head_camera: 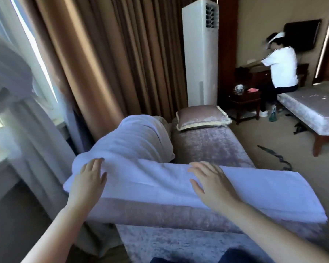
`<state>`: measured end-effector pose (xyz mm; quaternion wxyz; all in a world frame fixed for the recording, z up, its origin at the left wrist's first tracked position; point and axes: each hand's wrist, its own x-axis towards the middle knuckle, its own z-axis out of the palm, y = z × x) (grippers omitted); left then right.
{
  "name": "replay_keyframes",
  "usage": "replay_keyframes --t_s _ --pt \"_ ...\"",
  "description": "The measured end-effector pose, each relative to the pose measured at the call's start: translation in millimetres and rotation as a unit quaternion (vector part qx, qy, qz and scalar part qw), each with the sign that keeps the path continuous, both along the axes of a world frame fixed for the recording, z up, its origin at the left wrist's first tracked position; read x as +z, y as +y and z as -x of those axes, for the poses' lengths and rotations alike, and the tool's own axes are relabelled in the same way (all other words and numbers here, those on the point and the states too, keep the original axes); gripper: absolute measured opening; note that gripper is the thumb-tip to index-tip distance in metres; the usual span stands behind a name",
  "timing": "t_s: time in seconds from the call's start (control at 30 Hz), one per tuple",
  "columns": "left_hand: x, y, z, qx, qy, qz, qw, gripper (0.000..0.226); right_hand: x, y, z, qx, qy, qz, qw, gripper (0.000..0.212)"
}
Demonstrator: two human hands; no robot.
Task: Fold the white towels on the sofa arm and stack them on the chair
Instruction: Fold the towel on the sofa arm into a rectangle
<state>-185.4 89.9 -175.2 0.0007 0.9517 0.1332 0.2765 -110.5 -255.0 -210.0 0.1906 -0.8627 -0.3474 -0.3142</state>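
Folding was judged to be under way. A long white terry towel (160, 179) was seen laid lengthwise along the mauve velvet sofa arm (160, 213), doubled into a narrow band. The padded arm was presumably used because it offered a firm, level strip on which a crease could be pressed.

The left hand (91, 177) was held open with straight fingers, resting on the band's left end where the cloth bulged over the corner of the arm. The right hand (211, 183) was spread wide, palm down, on or just above the middle of the band; contact could not be settled. Neither hand gripped anything. The placing was read as smoothing and pinning, so that the cloth would not slide off the rounded arm.

The towel thus lay directly beneath both palms, its right end reaching well beyond the right hand. A second white towel (137, 137), loosely heaped, was draped just behind the left hand, touching the first. A square mauve cushion (201, 116) lay farther back on the seat. No chair could be identified with certainty, so stacking was judged not yet begun.
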Motion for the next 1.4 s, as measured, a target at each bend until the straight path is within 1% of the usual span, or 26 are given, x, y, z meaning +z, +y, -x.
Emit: replay_keyframes --t_s 0.03,0.1,0.17,0.2,0.23,0.3,0.4,0.47,0.5,0.57,0.63,0.67,0.7,0.77,0.83,0.93,1.0,1.03,1.1,1.13,1.17,1.2,1.27,1.3,1.33,1.4 --pt "-2 9 8 0.028 0.013 0.017 0.999 0.037 1 23 4 0.039 -0.018 0.000 0.999 0.031" --pt "-13 32 18 0.062 0.047 0.014 0.997 0.027 0 67 10 0.104 -0.054 0.002 0.993 0.025" --pt "-21 51 22 0.057 0.051 0.000 0.997 0.020 -5 100 13 0.147 -0.092 0.015 0.985 0.016" --pt "-24 58 22 0.041 0.037 0.003 0.998 0.023 -6 114 15 0.164 -0.106 0.017 0.981 0.012" --pt "-23 62 22 0.034 0.028 0.016 0.999 0.025 -8 125 15 0.171 -0.116 0.018 0.978 0.013" --pt "-19 65 18 0.036 0.030 0.040 0.998 0.028 -9 140 13 0.147 -0.131 0.025 0.980 0.021" --pt "-17 69 10 0.001 0.007 0.008 1.000 0.025 -8 146 7 0.088 -0.120 0.056 0.987 0.034" --pt "-14 68 2 -0.020 -0.023 -0.039 0.999 0.020 -7 145 3 0.061 -0.125 0.059 0.989 0.034" --pt "-11 64 -3 -0.033 -0.044 -0.064 0.996 0.023 -7 145 2 0.051 -0.130 0.053 0.989 0.031" --pt "-7 55 -15 -0.082 -0.089 -0.118 0.986 0.031 -4 149 1 0.039 -0.128 0.036 0.990 0.033" --pt "-9 46 -27 -0.135 -0.116 -0.163 0.971 0.024 -2 154 3 0.041 -0.125 0.019 0.991 0.031" --pt "-10 43 -32 -0.144 -0.128 -0.181 0.964 0.018 1 156 6 0.046 -0.125 0.007 0.991 0.032" --pt "-10 43 -35 -0.142 -0.138 -0.193 0.961 0.014 3 157 7 0.053 -0.129 -0.006 0.990 0.032" --pt "-3 50 -33 -0.107 -0.159 -0.202 0.960 0.015 6 155 10 0.073 -0.137 -0.021 0.988 0.032" --pt "5 60 -23 -0.070 -0.169 -0.206 0.961 0.017 8 151 12 0.102 -0.136 -0.011 0.985 0.035" --pt "0 78 1 -0.085 -0.137 -0.229 0.960 0.016 -3 147 9 0.159 -0.101 0.046 0.981 0.039" --pt "-11 88 18 -0.111 -0.073 -0.250 0.959 0.022 -13 146 8 0.183 -0.080 0.092 0.976 0.039" --pt "-16 94 24 -0.117 -0.036 -0.248 0.961 0.024 -14 145 8 0.195 -0.077 0.106 0.972 0.034" --pt "-14 102 33 -0.094 0.043 -0.209 0.972 0.035 -7 141 7 0.218 -0.073 0.096 0.968 0.013" --pt "-8 106 35 -0.069 0.072 -0.172 0.980 0.042 -2 139 3 0.220 -0.062 0.068 0.971 0.012" --pt "-1 110 36 -0.032 0.089 -0.130 0.987 0.041 4 136 -3 0.210 -0.052 0.029 0.976 0.017" --pt "7 114 34 0.001 0.086 -0.088 0.992 0.035 9 133 -13 0.184 -0.033 -0.011 0.982 0.021" --pt "21 117 23 0.021 0.007 -0.003 1.000 0.027 18 128 -36 0.095 0.034 -0.072 0.992 0.024" --pt "26 117 14 0.021 -0.034 0.040 0.998 0.029 21 126 -46 0.050 0.087 -0.074 0.992 0.026" --pt "32 116 1 0.021 -0.044 0.095 0.994 0.033 22 125 -55 0.019 0.148 -0.057 0.987 0.028" --pt "38 113 -26 0.034 0.013 0.230 0.973 0.034 18 123 -64 -0.003 0.256 -0.018 0.966 0.030"
